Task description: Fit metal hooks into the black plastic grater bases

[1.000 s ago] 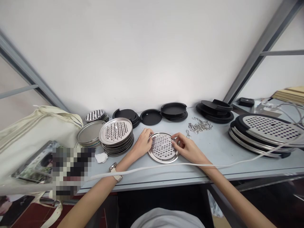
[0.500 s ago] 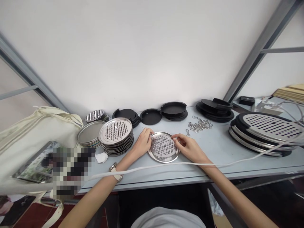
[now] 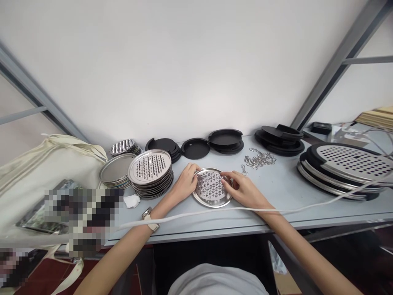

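A round metal grater plate with raised teeth and a shiny rim lies face up on the grey table in front of me. My left hand is closed on its left rim, fingers bent over the edge. On the opposite side, my right hand grips the upper right edge, with the thumb over the toothed face and the forefinger at the rim. Left of my hands rises a stack of similar grater plates. A pile of small metal clips lies beyond my right hand.
Black round trays and stacked black holders line the wall. Larger perforated discs are piled at right. Plain metal discs, a crumpled white tissue and a cloth bag are at left. A white cable crosses the front.
My right thumb has shifted slightly on the grater plate's face. Both hands stay at its rim, and the camera view has moved a little.
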A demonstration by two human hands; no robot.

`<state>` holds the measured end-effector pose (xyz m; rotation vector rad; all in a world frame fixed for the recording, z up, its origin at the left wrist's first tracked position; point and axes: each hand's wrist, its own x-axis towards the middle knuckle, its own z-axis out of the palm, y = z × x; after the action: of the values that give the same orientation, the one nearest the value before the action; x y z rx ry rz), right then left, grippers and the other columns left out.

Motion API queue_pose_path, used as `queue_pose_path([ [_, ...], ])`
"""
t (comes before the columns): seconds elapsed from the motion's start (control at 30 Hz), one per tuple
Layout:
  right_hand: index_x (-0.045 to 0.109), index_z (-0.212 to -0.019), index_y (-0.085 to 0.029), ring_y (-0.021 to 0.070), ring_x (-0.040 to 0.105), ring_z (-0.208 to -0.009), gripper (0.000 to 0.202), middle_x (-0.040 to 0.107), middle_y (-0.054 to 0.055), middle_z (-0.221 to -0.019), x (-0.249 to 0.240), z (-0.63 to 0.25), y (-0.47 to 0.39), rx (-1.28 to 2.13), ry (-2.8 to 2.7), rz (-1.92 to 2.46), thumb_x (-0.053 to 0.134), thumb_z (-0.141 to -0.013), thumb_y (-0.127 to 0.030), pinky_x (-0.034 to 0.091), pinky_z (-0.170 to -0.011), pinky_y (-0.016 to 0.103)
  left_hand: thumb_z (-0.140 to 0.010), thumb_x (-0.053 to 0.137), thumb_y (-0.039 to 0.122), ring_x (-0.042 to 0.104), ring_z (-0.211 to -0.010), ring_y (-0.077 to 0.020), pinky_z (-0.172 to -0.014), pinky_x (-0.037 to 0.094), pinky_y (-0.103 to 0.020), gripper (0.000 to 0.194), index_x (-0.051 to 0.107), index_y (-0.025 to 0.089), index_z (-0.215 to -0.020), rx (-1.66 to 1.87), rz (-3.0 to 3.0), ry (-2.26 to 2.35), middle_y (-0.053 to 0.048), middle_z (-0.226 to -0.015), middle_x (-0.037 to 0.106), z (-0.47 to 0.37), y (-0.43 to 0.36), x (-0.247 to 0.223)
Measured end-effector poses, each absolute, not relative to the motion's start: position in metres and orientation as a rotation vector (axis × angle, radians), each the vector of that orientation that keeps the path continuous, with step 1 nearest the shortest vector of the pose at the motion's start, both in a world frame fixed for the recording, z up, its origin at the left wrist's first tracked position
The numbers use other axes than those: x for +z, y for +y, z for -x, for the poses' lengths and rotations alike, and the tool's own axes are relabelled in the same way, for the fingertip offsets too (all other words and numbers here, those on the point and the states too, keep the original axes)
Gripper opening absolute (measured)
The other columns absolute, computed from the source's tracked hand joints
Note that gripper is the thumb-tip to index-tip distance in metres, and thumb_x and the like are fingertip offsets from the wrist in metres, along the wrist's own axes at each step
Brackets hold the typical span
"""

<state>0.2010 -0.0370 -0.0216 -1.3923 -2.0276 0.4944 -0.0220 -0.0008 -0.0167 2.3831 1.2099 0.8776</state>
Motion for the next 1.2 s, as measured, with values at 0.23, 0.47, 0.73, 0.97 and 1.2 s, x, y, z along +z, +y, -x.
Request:
queue_pose_path([
  [0.23,0.054,-0.115,-0.021,0.0212,0.057,-0.086,0.044,0.057,0.007,-0.098,-0.022,-0.200,-0.039,0.240,-2.115,1.431,0.054,-0.079,-0.047,0.044,-0.075,0.032,-0.081,0.039,0.006,0.049,-0.096,-0.0177,-0.087,0.042,-0.033,0.021,0.047,0.019,-0.096,0.860,-2.416,1.196,-0.005,-0.098,0.050,0.020,-0.002,-0.015],
  [0.47,0.052,-0.106,-0.024,0.0234,0.050,-0.094,0.033,0.058,0.005,-0.097,-0.027,-0.201,-0.035,0.230,-2.072,1.435,0.052,-0.081,-0.045,0.036,-0.088,0.040,-0.080,0.034,0.000,0.049,-0.096,-0.0167,-0.089,0.042,-0.032,0.031,0.050,0.019,-0.099,0.853,-2.431,1.164,-0.005,-0.099,0.048,0.021,-0.002,-0.017],
  [0.73,0.048,-0.115,-0.026,0.0262,0.044,-0.101,0.038,0.057,0.007,-0.107,-0.030,-0.201,-0.034,0.225,-2.027,1.464,0.048,-0.083,-0.046,0.033,-0.087,0.041,-0.080,0.035,-0.002,0.049,-0.096,-0.0161,-0.090,0.041,-0.031,0.031,0.053,0.019,-0.096,1.020,-2.422,1.136,-0.004,-0.096,0.047,0.017,-0.005,-0.009],
  [0.97,0.046,-0.116,-0.024,0.0272,0.042,-0.101,0.039,0.054,0.008,-0.109,-0.029,-0.198,-0.036,0.221,-1.962,1.475,0.046,-0.084,-0.045,0.033,-0.087,0.042,-0.079,0.036,-0.003,0.047,-0.094,-0.0157,-0.087,0.041,-0.030,0.031,0.054,0.018,-0.094,1.057,-2.495,1.102,-0.004,-0.093,0.047,0.017,-0.007,-0.007],
  [1.2,0.043,-0.120,-0.022,0.0271,0.042,-0.099,0.039,0.053,0.010,-0.108,-0.028,-0.199,-0.036,0.212,-1.973,1.406,0.044,-0.086,-0.041,0.034,-0.087,0.042,-0.079,0.034,-0.003,0.049,-0.093,-0.0153,-0.083,0.043,-0.029,0.032,0.054,0.018,-0.092,1.061,-2.478,1.111,-0.004,-0.093,0.047,0.015,-0.010,-0.003],
])
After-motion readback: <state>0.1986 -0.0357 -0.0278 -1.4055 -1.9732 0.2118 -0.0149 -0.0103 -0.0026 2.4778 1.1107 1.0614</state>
